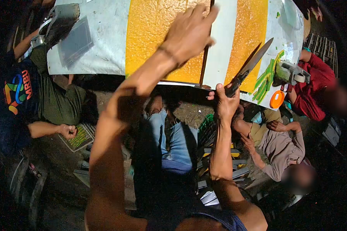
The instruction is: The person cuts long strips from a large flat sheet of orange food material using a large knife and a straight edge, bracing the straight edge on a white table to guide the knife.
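Observation:
My left hand (191, 32) reaches over a glossy yellow-orange sheet (150, 34) on the table, its fingers spread and slightly blurred. Its fingertips overlap the pale strip (221, 42) beside that sheet. A dark narrow line (204, 63) runs along the seam between the two. Below the table's near edge, my right hand (228, 101) is closed around the black handle of a knife (254, 59). The blade points up and to the right, across a second yellow-orange band (245, 34).
Green strips (269, 79), an orange round lid (277, 99) and a grey tape dispenser-like object (291, 73) lie at the table's right. A clear plastic sheet (76, 42) lies at left. Several people sit around; a tray of green pieces (79, 138) is near the left person.

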Demonstrator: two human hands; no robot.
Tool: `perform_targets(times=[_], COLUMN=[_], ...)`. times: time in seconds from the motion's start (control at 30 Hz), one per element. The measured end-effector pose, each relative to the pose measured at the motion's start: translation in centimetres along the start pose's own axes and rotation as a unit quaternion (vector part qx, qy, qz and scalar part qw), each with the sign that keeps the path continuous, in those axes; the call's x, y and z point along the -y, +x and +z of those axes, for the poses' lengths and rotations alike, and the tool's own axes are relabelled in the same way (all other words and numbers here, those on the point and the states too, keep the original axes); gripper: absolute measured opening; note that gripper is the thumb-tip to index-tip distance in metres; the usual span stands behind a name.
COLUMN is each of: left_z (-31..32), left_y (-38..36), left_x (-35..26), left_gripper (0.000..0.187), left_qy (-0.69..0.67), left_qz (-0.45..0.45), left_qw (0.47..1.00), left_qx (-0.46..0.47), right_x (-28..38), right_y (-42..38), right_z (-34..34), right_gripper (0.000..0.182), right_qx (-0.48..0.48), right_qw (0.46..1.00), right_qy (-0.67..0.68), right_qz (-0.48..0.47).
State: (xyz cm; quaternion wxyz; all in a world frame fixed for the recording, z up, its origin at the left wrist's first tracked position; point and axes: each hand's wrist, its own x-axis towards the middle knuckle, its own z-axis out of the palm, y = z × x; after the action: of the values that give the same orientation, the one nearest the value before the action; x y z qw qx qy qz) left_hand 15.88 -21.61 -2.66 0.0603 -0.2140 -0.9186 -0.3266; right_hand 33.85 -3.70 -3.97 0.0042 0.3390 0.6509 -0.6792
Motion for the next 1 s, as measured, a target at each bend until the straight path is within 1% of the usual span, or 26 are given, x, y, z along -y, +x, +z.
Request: perform_targets(times=[0.07,0.1,0.17,0.2,0.4,0.63,0.7,0.73,0.8,0.83,0.9,1.0], left_z=[-1.7,-2.0,-2.0,-2.1,-1.7,-1.5,-1.5,-1.4,-1.5,-1.7,-1.9,-1.6], left_y=[-4.5,-6.0,-8.4,-8.6,-9.0,-9.0,-9.2,-9.5,-10.3,-10.9,-12.3,-13.8], left_x=[-1.1,-1.0,-0.5,0.2,1.0,1.2,1.0,0.6,-0.3,-0.9,-2.2,-2.4], left_gripper=[0.086,0.086,0.093,0.094,0.093,0.092,0.086,0.086,0.079,0.079,0.075,0.074], left_qy=[0.065,0.064,0.139,0.099,0.064,0.064,0.077,0.076,0.105,0.104,0.086,0.095], left_qz=[-0.008,-0.008,-0.028,-0.037,-0.035,-0.031,-0.028,-0.027,0.029,0.031,0.045,0.058], left_qw=[0.997,0.997,0.981,0.986,0.992,0.991,0.990,0.990,0.983,0.982,0.968,0.969], left_qx=[0.051,0.052,0.130,0.126,0.105,0.110,0.111,0.113,0.150,0.152,0.232,0.219], right_x=[0.2,0.3,0.2,0.1,0.1,0.1,-0.2,-0.3,-0.1,0.1,0.7,1.4], right_y=[-0.1,-0.1,0.0,0.0,0.1,0.2,0.2,0.0,0.1,-0.1,-0.3,-0.2], right_z=[0.2,0.2,0.2,0.1,-0.2,-0.2,-0.4,-0.5,-0.5,-0.7,-1.1,-1.2], right_gripper=[0.036,0.036,0.036,0.036,0.037,0.038,0.037,0.037,0.036,0.036,0.037,0.037], right_qx=[-0.002,-0.002,0.001,0.004,0.006,0.020,0.028,0.026,0.018,0.016,0.008,0.001], right_qw=[1.000,1.000,1.000,1.000,1.000,1.000,0.999,0.999,0.998,0.998,0.997,0.998], right_qy=[0.002,0.002,0.001,0.001,-0.005,0.011,0.039,0.039,0.059,0.060,0.076,0.066], right_qz=[0.001,0.002,0.003,0.003,0.009,0.000,-0.001,0.001,0.019,0.019,0.021,0.004])
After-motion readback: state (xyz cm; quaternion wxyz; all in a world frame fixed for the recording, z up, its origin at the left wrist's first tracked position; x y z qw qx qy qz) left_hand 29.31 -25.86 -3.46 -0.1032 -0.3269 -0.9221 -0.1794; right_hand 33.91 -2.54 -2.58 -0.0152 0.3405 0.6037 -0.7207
